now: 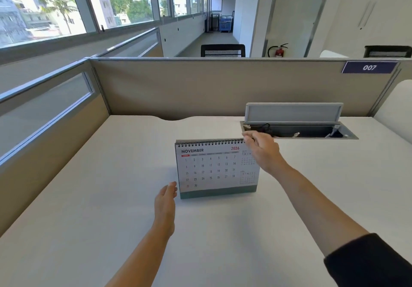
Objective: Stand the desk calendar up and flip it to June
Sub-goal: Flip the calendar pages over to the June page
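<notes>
A spiral-bound desk calendar (211, 168) stands upright on the white desk (89, 197), its facing page reading NOVEMBER 2026. My right hand (263, 151) pinches the calendar's top right corner at the wire binding. At the calendar's lower left corner, my left hand (166, 200) hovers with fingers apart and thumb close to the teal base, holding nothing.
An open cable tray (298, 132) with its grey lid raised sits in the desk behind the calendar on the right. Beige partition panels (200, 86) wall the desk at the back and left. A label reading 007 (369, 67) is on the back panel.
</notes>
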The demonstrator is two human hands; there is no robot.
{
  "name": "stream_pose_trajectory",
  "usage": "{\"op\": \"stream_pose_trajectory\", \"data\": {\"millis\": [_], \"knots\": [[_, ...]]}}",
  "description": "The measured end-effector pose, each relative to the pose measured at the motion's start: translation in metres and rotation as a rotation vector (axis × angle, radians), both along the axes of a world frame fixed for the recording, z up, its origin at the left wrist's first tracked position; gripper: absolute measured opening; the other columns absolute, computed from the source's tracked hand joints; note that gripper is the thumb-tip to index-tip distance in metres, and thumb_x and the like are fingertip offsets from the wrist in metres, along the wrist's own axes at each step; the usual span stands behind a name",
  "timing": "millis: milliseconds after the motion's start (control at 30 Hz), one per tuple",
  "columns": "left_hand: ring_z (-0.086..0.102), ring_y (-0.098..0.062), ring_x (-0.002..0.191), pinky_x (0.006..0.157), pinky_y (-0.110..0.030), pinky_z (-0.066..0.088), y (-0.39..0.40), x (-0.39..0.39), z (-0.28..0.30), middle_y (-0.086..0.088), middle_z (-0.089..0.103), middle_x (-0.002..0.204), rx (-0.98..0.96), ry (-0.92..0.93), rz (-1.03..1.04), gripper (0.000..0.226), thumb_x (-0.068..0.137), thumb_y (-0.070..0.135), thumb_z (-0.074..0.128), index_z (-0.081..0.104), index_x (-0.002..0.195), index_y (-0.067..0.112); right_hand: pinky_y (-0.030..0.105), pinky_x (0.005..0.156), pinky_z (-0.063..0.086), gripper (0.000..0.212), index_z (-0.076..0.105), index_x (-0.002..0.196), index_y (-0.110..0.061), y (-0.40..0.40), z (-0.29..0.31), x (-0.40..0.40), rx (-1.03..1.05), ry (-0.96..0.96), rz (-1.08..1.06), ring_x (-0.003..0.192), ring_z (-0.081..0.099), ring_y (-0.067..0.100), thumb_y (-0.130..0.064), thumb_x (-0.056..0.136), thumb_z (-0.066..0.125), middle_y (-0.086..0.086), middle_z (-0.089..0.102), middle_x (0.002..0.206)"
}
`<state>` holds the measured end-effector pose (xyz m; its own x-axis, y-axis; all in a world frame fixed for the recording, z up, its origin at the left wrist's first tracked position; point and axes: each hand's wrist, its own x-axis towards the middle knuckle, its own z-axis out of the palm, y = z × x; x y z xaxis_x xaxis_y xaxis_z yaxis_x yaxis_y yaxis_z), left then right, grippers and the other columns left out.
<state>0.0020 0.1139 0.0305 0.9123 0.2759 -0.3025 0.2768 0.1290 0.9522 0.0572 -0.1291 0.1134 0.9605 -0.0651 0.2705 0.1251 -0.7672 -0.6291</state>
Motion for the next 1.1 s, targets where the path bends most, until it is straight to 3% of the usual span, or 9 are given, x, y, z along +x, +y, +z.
{"op": "stream_pose_trajectory", "data": {"millis": [100, 200, 300, 400, 533, 667, 800, 900, 1100], "knots": [[0.048, -0.023, 0.108, 0.101, -0.043, 0.034, -0.001, 0.000, 0.000, -0.008, 0.057, 0.109, 0.022, -0.005, -0.033, 0.023, 0.094, 0.028, 0.040, 0.055, 0.105, 0.014, 0.045, 0.103, 0.037, 0.038, 0.051, 0.125, -0.015, -0.004, -0.008, -0.004, 0.211, -0.015, 0.011, 0.124, 0.042, 0.019, -0.033, 0.094, 0.040, 0.005, 0.050, 0.135], [0.050, -0.022, 0.105, 0.100, -0.042, 0.035, -0.002, -0.002, 0.001, -0.003, 0.060, 0.098, 0.028, -0.020, -0.048, 0.018, 0.094, 0.027, 0.040, 0.057, 0.096, 0.020, 0.031, 0.097, 0.036, 0.036, 0.047, 0.128, -0.014, -0.012, -0.024, -0.014, 0.449, -0.055, -0.220, 0.121, 0.042, 0.014, -0.023, 0.095, 0.039, 0.006, 0.048, 0.138], [0.051, -0.022, 0.102, 0.098, -0.040, 0.037, -0.002, -0.002, 0.000, -0.001, 0.061, 0.093, 0.037, -0.025, -0.047, 0.017, 0.094, 0.025, 0.041, 0.058, 0.091, 0.022, 0.034, 0.103, 0.034, 0.039, 0.045, 0.132, -0.010, -0.013, -0.050, -0.028, 0.515, 0.107, -0.363, 0.128, 0.043, 0.024, -0.011, 0.093, 0.038, 0.009, 0.047, 0.140], [0.053, -0.024, 0.100, 0.090, -0.035, 0.039, -0.004, -0.001, 0.001, -0.004, 0.061, 0.091, 0.051, -0.037, -0.021, 0.016, 0.093, 0.023, 0.042, 0.058, 0.092, 0.018, 0.030, 0.095, 0.038, 0.042, 0.045, 0.133, -0.011, -0.007, -0.067, -0.039, 0.527, 0.256, -0.303, 0.125, 0.045, 0.024, -0.008, 0.091, 0.038, 0.009, 0.049, 0.140], [0.053, -0.026, 0.099, 0.084, -0.035, 0.039, -0.006, -0.001, 0.002, -0.007, 0.061, 0.092, 0.071, -0.038, 0.004, 0.019, 0.092, 0.019, 0.041, 0.056, 0.097, 0.010, 0.024, 0.077, 0.036, 0.038, 0.053, 0.125, -0.016, -0.003, -0.070, -0.045, 0.535, 0.269, -0.275, 0.107, 0.049, 0.018, -0.010, 0.090, 0.039, 0.006, 0.055, 0.132], [0.053, -0.027, 0.097, 0.083, -0.036, 0.039, -0.006, -0.003, 0.001, -0.003, 0.061, 0.086, 0.078, -0.051, 0.008, 0.019, 0.093, 0.018, 0.039, 0.055, 0.096, 0.009, 0.023, 0.079, 0.037, 0.040, 0.054, 0.126, -0.014, -0.007, -0.070, -0.050, 0.490, 0.260, -0.302, 0.118, 0.051, 0.024, -0.007, 0.089, 0.039, 0.006, 0.055, 0.133], [0.053, -0.026, 0.094, 0.082, -0.036, 0.038, -0.006, -0.003, 0.002, -0.003, 0.062, 0.084, 0.067, -0.059, 0.010, 0.021, 0.092, 0.017, 0.040, 0.057, 0.093, 0.006, 0.022, 0.069, 0.042, 0.029, 0.061, 0.115, -0.013, -0.008, -0.070, -0.055, 0.415, 0.205, -0.346, 0.090, 0.057, 0.016, -0.014, 0.088, 0.050, 0.005, 0.065, 0.119], [0.056, -0.024, 0.089, 0.082, -0.037, 0.037, -0.002, -0.002, 0.005, -0.007, 0.064, 0.083, 0.028, -0.047, 0.022, 0.029, 0.094, 0.020, 0.037, 0.059, 0.085, 0.004, 0.027, 0.071, 0.043, 0.026, 0.064, 0.108, -0.014, -0.012, -0.068, -0.059, 0.352, 0.185, -0.393, 0.083, 0.059, 0.015, -0.024, 0.085, 0.057, 0.004, 0.070, 0.108], [0.057, -0.024, 0.085, 0.083, -0.038, 0.039, -0.003, -0.003, 0.006, -0.009, 0.066, 0.083, 0.039, -0.033, 0.036, 0.031, 0.095, 0.025, 0.037, 0.058, 0.077, 0.009, 0.024, 0.076, 0.039, 0.037, 0.057, 0.124, -0.012, -0.012, -0.067, -0.060, 0.327, 0.252, -0.294, 0.092, 0.055, 0.015, -0.021, 0.088, 0.054, 0.007, 0.066, 0.117]]}}
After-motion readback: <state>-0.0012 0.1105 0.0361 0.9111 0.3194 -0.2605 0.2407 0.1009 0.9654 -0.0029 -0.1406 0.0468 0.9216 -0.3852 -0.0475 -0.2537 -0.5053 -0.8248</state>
